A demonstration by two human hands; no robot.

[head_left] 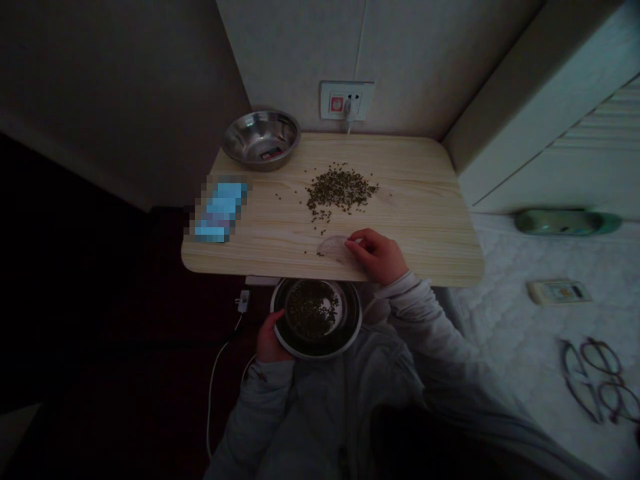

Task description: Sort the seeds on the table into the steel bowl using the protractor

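My left hand [273,340] grips the left side of a round dark bowl with a pale rim [354,333], held below the table's front edge. Many small dark beans [307,310] lie inside it, with a bright patch of the bottom showing at the right. Near the front edge of the table, my right hand [377,257] is closed in a pinch on a thin, clear plastic piece [333,248], whose exact kind I cannot make out. A few beans lie at its left end. Beyond it, a loose pile of similar beans [340,189] spreads over the wood-grain tabletop [420,213].
A steel bowl [261,141] stands at the table's back left, with a blurred-out phone-like screen [220,212] in front of it. A plug sits in the wall socket [347,101]. On the bed at right lie eyeglasses [595,380], a pale box [559,292] and a green case [567,222].
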